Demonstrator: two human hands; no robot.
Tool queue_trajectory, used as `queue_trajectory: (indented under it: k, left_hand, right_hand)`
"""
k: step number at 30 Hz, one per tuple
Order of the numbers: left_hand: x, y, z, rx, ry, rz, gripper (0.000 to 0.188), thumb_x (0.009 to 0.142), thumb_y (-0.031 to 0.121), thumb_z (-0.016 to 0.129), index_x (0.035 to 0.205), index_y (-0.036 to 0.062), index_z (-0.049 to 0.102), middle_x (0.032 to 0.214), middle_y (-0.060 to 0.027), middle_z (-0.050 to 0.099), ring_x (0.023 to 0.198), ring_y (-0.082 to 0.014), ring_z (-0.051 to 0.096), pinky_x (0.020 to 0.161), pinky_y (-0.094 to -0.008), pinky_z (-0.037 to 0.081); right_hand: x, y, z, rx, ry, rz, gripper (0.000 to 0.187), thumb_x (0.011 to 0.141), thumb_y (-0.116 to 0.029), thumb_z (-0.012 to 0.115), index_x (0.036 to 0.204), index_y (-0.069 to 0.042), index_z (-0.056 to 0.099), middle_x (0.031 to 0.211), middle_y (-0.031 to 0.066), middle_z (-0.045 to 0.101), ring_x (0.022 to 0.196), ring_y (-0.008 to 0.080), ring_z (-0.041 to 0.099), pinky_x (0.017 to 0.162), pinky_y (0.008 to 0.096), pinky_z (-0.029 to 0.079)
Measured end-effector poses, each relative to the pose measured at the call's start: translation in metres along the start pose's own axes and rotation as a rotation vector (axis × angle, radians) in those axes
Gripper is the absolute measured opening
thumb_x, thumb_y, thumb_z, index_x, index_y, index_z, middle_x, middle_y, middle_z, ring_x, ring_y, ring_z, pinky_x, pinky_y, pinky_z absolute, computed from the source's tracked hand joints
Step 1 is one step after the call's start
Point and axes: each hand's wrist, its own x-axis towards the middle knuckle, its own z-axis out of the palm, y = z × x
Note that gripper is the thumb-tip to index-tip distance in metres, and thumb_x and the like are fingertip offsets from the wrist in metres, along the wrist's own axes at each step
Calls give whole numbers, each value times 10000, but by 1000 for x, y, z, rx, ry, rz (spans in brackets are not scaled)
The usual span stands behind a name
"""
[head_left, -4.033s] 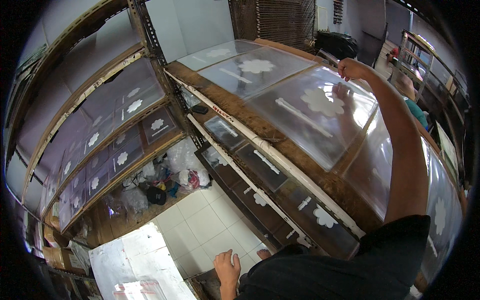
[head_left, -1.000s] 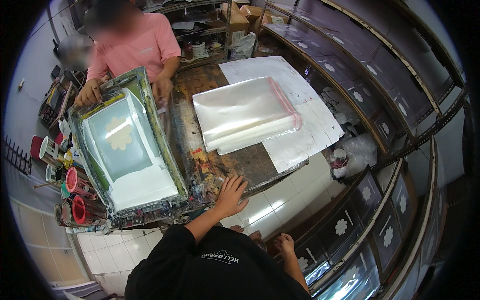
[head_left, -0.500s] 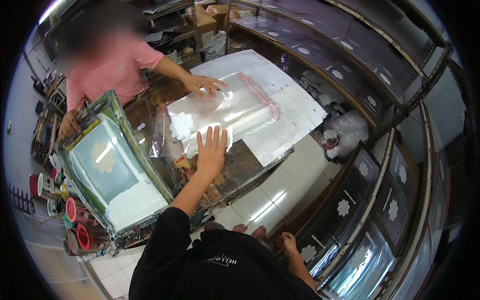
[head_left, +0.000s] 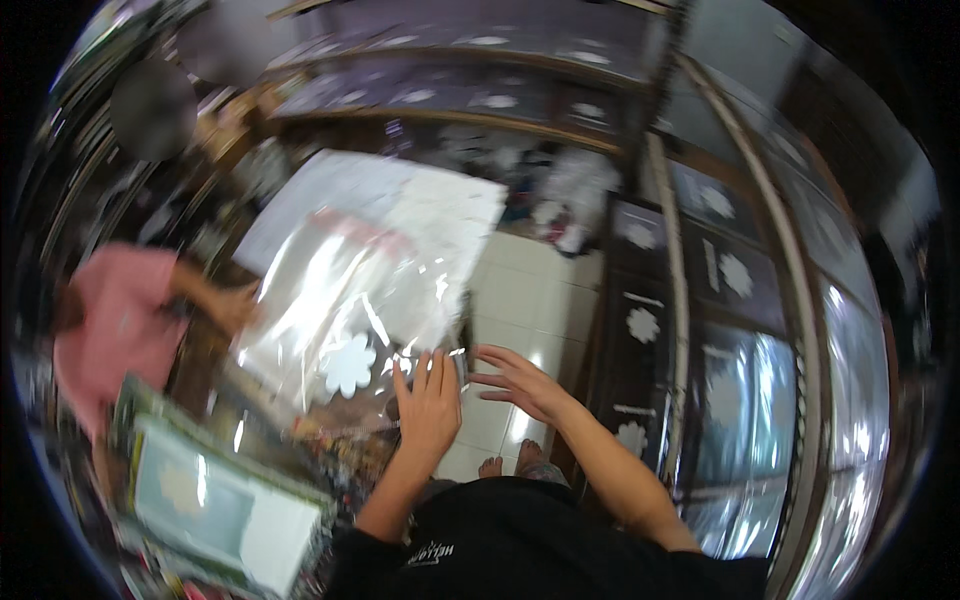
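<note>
A stack of clear plastic bags point(head_left: 300, 280) with pinkish top edges lies on the table, and a white flower print point(head_left: 349, 366) shows on the nearest one. My left hand point(head_left: 430, 408) is at the near right corner of this bag, fingers stretched and thumb apart, seemingly touching its edge. To its right, my right hand point(head_left: 522, 386) hovers over the floor beside the table edge, its fingers spread and nothing visible in them. Across the table, a co-worker's hand point(head_left: 236, 306) is at the left side of the bags. The picture is blurred by motion.
A screen-printing frame point(head_left: 290, 548) with a flower shape stands at the lower left. Under the bags is a white board point(head_left: 455, 205). Racks on the right hold dark trays point(head_left: 640, 270) with flower-printed bags. A tiled floor strip point(head_left: 515, 290) separates table and racks.
My view has turned to the right. My right hand has come up from beside the rack to the table edge. The co-worker's hand has shifted to the bags' left side.
</note>
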Motion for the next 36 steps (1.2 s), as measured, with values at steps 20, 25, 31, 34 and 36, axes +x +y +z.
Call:
queue_trajectory:
  k: [20, 25, 31, 34, 36]
  left_hand:
    - [36, 90, -103, -663, 370, 414, 529, 963, 386, 553, 1324, 1, 523, 1406, -251, 459, 1335, -452, 399, 1152, -660, 231]
    - [49, 87, -64, -815, 284, 284, 406, 937, 238, 574, 1211, -61, 584, 1335, -252, 511, 1249, -415, 483, 1087, -523, 348]
    - [42, 94, 38, -772, 32, 217, 339, 852, 67, 635, 1161, -67, 597, 1232, -260, 547, 1171, -422, 505, 1029, -504, 389]
    - [16, 92, 88, -799, -69, 174, 337, 843, 69, 654, 1148, -65, 606, 1213, -247, 560, 1148, -412, 514, 998, -489, 409]
    - [-1, 95, 118, -826, -132, 187, 331, 837, 74, 664, 1136, -62, 615, 1192, -237, 571, 1122, -406, 521, 971, -480, 425]
  right_hand:
    - [-62, -358, 75, -1524, 189, -75, 301, 837, -94, 622, 1117, -1, 683, 1021, 132, 726, 877, 212, 711, 798, 338, 565]
    - [-224, -442, 69, -1371, 612, -66, 284, 927, -132, 656, 1158, 27, 611, 1058, 131, 691, 939, 198, 713, 852, 294, 593]
    - [-415, -467, 22, -1254, 1098, 149, 257, 840, 27, 575, 1087, -38, 597, 1003, 105, 671, 959, 195, 677, 782, 327, 569]
    - [-459, -455, -1, -1187, 1250, 276, 238, 842, 33, 613, 1068, -36, 593, 985, 88, 670, 948, 184, 683, 741, 300, 552]
    - [-491, -443, -23, -1118, 1306, 214, 208, 854, 16, 619, 1055, -36, 601, 980, 83, 670, 934, 181, 687, 722, 294, 547]
